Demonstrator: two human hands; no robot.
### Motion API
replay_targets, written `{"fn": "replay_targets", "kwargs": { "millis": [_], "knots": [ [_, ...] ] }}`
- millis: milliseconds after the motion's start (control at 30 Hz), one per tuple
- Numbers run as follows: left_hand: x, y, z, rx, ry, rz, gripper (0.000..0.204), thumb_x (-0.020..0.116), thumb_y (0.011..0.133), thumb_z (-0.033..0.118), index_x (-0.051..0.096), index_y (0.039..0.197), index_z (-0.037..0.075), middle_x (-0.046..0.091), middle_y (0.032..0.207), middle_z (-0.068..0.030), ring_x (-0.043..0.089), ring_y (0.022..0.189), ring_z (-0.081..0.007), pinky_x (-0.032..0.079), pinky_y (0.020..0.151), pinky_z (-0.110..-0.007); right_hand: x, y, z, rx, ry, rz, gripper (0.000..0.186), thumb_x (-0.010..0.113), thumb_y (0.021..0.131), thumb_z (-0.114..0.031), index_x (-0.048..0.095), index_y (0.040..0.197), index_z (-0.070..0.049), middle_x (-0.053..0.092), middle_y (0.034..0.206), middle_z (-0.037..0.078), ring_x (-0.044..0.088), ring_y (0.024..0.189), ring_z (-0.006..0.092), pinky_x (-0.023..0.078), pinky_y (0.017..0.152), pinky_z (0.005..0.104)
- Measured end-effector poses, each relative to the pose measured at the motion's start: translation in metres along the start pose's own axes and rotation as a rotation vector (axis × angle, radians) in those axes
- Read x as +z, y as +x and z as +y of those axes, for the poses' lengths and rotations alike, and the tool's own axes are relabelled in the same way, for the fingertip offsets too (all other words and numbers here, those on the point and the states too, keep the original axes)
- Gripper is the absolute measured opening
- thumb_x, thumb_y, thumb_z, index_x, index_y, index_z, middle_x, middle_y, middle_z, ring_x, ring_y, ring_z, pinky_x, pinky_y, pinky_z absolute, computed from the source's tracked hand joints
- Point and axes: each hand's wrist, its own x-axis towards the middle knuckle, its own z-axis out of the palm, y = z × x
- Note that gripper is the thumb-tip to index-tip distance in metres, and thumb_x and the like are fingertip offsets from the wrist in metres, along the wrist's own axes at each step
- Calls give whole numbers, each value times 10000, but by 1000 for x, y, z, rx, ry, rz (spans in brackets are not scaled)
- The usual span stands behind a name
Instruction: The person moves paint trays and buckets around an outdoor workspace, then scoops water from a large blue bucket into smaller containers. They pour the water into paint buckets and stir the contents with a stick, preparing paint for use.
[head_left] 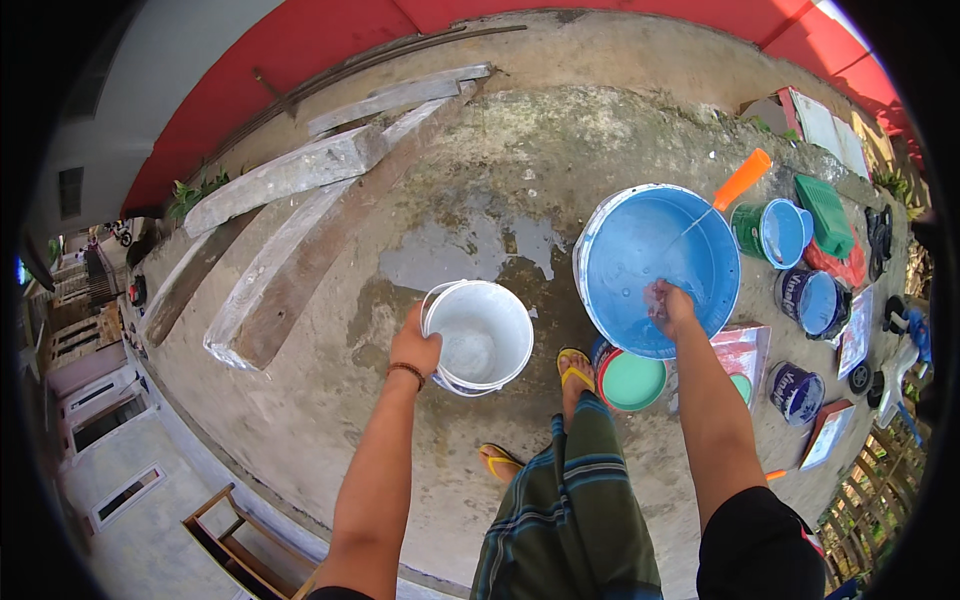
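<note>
My left hand point(416, 347) grips the side of a white plastic bucket point(506, 335) by its rim, where the wire handle is attached. Only a pale residue shows inside that bucket. To its right stands a large bucket point(583, 262) with a blue inside, holding cloudy bluish liquid. My right hand point(672, 308) reaches into it, fingertips in the liquid and partly hidden, so their grip is unclear. An orange-handled paint roller point(742, 180) leans over the far right rim, its metal rod running down into the liquid.
A tub of mint-green paint point(634, 381) stands by my foot. At the right are a small blue-lined bucket point(782, 234), dark paint pails point(797, 392) and a green tray point(825, 215). Heavy beams point(290, 270) lie at the left. Wet patches point(450, 255) mark the concrete.
</note>
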Motion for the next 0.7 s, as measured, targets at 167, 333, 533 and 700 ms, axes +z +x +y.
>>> {"fn": "replay_targets", "kwargs": {
  "millis": [167,333,533,700],
  "knots": [
    [18,9,27,51,-54,18,598,592,760,141,476,1344,189,654,1131,-198,615,1055,-398,484,924,-438,101,-86,18,178,-34,-989,285,547,950,-254,653,920,9,684,926,195,681,863,295,544,817,427],
    [39,17,51,162,-15,70,576,605,754,124,498,1318,175,648,1154,-189,614,1064,-391,481,929,-428,189,-160,75,-1019,-979,-672,249,539,891,-86,635,1106,-2,652,1072,198,616,1022,344,480,893,405],
    [36,19,38,109,-103,100,556,597,759,91,521,1304,166,663,1114,-184,632,1040,-369,494,904,-425,66,-82,23,-716,-788,232,175,572,863,-109,681,965,-18,692,869,171,682,783,280,523,710,376],
    [45,21,32,113,-143,107,523,605,737,50,571,1255,104,677,1086,-154,658,989,-298,504,874,-370,2,-15,-5,-284,-314,274,213,596,878,-207,671,975,-32,685,845,115,663,766,243,520,716,364]
  ]
}}
